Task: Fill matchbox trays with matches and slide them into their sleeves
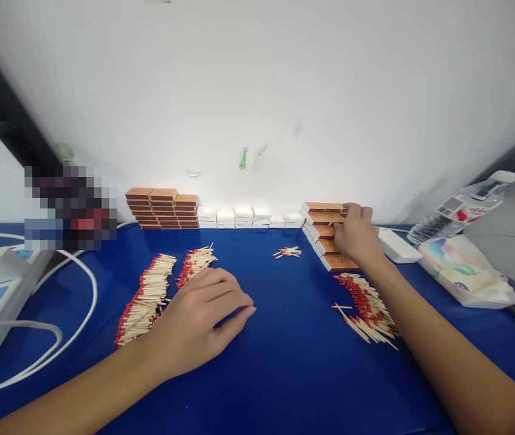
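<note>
My right hand (358,232) reaches to the orange-brown matchboxes (334,264) stacked in steps at the right. Its thumb and fingers close on a matchbox at the right end of the upper rows; the fingers partly cover it. My left hand (205,311) hovers or rests low over the table, which I cannot tell, with thumb and fingertips drawn together and nothing visible between them. Beside and partly under it lie two long piles of red-tipped matches (155,281). Another heap of matches (369,308) lies below the right stack, near my right forearm.
Against the wall stand brown matchboxes (162,208) and white matchbox trays (243,217). A few loose matches (288,252) lie on the blue table (280,362). At the right are a white device (398,244), a tissue pack (466,272) and a tilted bottle (463,208). Left are a power strip (1,302) and cables.
</note>
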Available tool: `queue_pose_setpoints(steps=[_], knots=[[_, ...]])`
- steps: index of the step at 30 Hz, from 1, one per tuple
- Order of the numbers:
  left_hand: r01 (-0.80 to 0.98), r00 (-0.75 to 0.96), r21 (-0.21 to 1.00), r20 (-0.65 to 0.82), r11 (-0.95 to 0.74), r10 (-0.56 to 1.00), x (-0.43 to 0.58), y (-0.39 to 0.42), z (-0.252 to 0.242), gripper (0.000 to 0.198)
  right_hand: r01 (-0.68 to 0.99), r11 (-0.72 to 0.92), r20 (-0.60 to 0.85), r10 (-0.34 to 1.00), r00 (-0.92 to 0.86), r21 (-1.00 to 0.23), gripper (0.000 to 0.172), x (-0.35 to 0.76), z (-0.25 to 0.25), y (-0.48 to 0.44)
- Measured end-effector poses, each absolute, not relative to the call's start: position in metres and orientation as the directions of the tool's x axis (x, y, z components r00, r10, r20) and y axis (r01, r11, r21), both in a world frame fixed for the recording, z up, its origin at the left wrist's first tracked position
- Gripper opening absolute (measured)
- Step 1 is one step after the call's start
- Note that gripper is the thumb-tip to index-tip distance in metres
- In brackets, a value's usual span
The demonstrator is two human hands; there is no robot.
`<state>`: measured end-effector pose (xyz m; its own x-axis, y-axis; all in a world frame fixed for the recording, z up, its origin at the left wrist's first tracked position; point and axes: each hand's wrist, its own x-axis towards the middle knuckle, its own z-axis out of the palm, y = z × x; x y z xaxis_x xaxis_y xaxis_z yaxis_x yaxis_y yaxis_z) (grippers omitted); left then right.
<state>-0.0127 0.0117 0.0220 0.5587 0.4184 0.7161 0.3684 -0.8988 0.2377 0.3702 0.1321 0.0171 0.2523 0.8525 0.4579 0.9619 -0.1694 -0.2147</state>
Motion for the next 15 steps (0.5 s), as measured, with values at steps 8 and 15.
queue_pose_setpoints(steps=[8, 15], knots=[[0.362, 0.557, 0.244, 0.717, -0.900, 0.419, -0.0126, 0.0106, 0.0225, 0.009, 0.955, -0.143, 0.463, 0.849, 0.253, -0.259, 0.058, 0.3685, 0.0171, 0.1328], [0.361, 0.557, 0.235, 0.722, -0.903, 0.410, -0.0116, 0.0111, 0.0239, 0.009, 0.949, -0.091, 0.493, 0.837, 0.238, -0.303, 0.057, 0.3708, 0.0178, 0.1340]])
